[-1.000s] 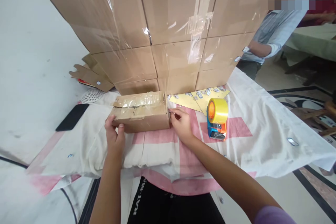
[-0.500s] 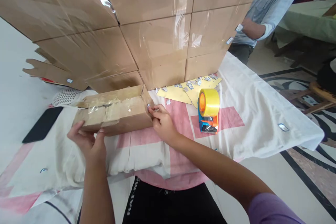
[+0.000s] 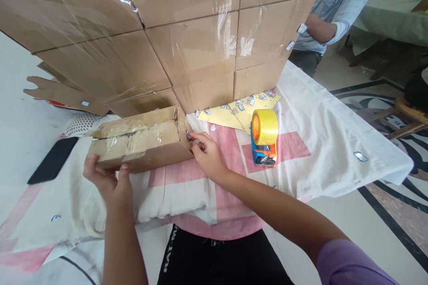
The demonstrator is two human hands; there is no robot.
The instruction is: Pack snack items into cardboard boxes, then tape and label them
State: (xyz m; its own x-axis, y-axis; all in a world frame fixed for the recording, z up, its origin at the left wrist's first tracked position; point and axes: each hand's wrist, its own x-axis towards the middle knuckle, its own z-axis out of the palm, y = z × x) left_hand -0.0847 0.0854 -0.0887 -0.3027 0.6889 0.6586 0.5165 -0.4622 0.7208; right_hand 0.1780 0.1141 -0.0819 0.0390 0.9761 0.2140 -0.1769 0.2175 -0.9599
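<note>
A long cardboard box (image 3: pixel 157 149), its top seam covered with clear tape, lies on the cloth in front of me. My left hand (image 3: pixel 109 178) grips its near left end, thumb on the front side and fingers on the left end. At the right end face, my right hand (image 3: pixel 205 151) has its fingertips pinched at a small white sticker (image 3: pixel 188 134) that sits against the cardboard. Whether the sticker is fully stuck down or partly held, I cannot tell. Right of that hand stands a yellow tape roll (image 3: pixel 267 125) in a blue and orange tape dispenser (image 3: pixel 259 156).
Stacked cardboard boxes (image 3: pixel 197 53) wrapped in clear film rise behind. Yellow sheets (image 3: pixel 239 113) with several small stickers lie at their foot. A black phone (image 3: pixel 53 160) is at left, on the white and pink cloth (image 3: pixel 327 142). A person in a light blue shirt (image 3: pixel 347 4) stands at right.
My view has shifted slightly. The right fingertips stay at the sticker on the box end, with small finger movement. The left hand keeps its hold on the box.
</note>
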